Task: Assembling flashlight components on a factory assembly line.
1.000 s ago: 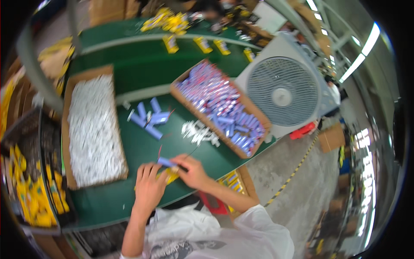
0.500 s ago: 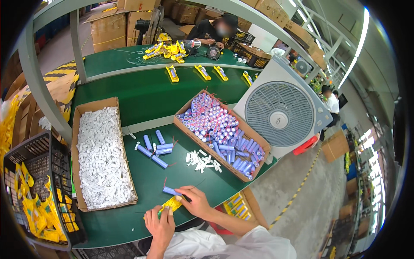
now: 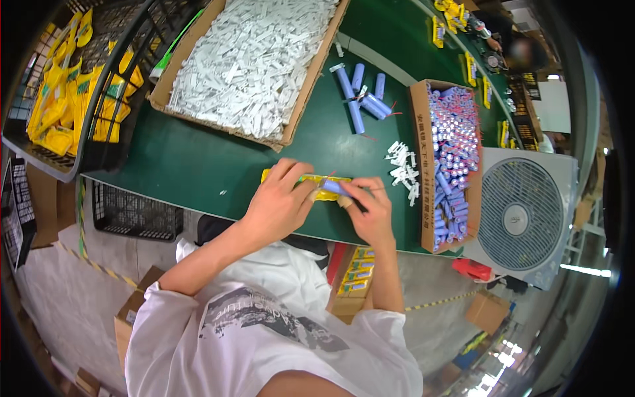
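Note:
At the near edge of the green table, my left hand point(image 3: 281, 198) grips a small yellow plastic housing point(image 3: 326, 196). Its fingers cover much of the housing's left part. My right hand point(image 3: 372, 210) is closed on a purple-blue cylindrical battery cell point(image 3: 333, 186), which lies along the housing with a thin red wire at its left end. I cannot tell whether the cell is fully seated. Farther off lie several loose battery cells point(image 3: 344, 82). A small pile of white connector pieces point(image 3: 402, 165) is to the right.
A cardboard box point(image 3: 289, 132) of white pieces stands at the far left of my hands. Another carton point(image 3: 424, 159) holds many cells, with a box fan point(image 3: 519, 212) beyond. Left is a black crate point(image 3: 86, 142) of yellow housings; below the table edge, a carton point(image 3: 340, 306) holds filled housings.
The view has turned and tilted toward my body. My right hand has brought the cell from above the housing down onto it. My left hand still holds the housing.

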The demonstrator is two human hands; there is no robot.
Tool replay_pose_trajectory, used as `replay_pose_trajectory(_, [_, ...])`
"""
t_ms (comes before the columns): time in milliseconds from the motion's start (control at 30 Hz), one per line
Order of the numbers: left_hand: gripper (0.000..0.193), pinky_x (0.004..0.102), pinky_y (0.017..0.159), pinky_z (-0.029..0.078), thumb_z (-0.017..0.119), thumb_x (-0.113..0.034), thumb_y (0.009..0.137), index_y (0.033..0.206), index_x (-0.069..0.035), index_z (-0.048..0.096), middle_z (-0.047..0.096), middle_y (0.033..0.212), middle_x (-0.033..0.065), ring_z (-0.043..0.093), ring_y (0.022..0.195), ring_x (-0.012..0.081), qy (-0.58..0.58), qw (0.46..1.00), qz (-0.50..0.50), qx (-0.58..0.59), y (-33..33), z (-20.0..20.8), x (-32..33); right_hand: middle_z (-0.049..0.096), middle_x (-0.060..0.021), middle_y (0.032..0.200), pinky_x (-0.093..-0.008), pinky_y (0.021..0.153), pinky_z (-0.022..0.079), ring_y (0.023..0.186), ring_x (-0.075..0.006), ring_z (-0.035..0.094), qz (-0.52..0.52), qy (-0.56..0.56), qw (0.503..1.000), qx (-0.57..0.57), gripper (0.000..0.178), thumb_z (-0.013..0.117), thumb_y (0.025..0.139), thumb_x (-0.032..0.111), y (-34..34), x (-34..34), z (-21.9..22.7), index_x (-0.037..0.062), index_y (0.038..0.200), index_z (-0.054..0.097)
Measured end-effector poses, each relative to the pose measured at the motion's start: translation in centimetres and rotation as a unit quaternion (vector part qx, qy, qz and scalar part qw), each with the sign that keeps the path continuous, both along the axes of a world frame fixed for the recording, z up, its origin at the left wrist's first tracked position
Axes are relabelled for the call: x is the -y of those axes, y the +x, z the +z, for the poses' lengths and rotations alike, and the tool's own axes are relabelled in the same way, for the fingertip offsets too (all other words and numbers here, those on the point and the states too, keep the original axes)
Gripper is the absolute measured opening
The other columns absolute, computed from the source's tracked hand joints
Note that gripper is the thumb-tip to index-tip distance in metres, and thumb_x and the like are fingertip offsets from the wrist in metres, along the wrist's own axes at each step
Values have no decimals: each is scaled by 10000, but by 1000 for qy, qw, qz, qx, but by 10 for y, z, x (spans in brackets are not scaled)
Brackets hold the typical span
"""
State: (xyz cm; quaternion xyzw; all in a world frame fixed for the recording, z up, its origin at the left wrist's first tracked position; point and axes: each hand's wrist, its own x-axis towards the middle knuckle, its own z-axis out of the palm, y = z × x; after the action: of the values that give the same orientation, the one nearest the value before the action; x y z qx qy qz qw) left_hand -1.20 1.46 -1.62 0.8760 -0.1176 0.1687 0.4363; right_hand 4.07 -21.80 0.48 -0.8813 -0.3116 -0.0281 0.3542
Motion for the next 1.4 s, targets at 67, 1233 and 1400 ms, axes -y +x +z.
replay_pose_trajectory(67, [142,433,890,555,772,-16,825,961,-13,729,675,1169,105,635,1085,324,6,1000,13,12,-5,-2,-3,691,-75,1081,-385,827,554,953,-276,659,12,-2,1000,-10,405,840,774,-27,4,-3,-2,74,1164,799])
replay_pose_trajectory(1233, [210,476,994,500,718,10,824,1027,9,668,705,1182,130,651,1085,323,55,998,-15,19,-17,0,-26,724,-4,1073,-386,835,544,983,-240,669,102,-33,992,64,345,814,759,6,-5,-39,-2,128,1081,815])
replay_pose_trajectory(1400, [199,471,983,494,717,-2,827,1020,3,668,704,1146,128,649,1044,319,61,997,-37,30,-12,1,-28,699,-28,1214,-415,904,533,1066,-269,668,113,-93,983,115,365,822,768,72,-11,-40,7,155,1123,803])
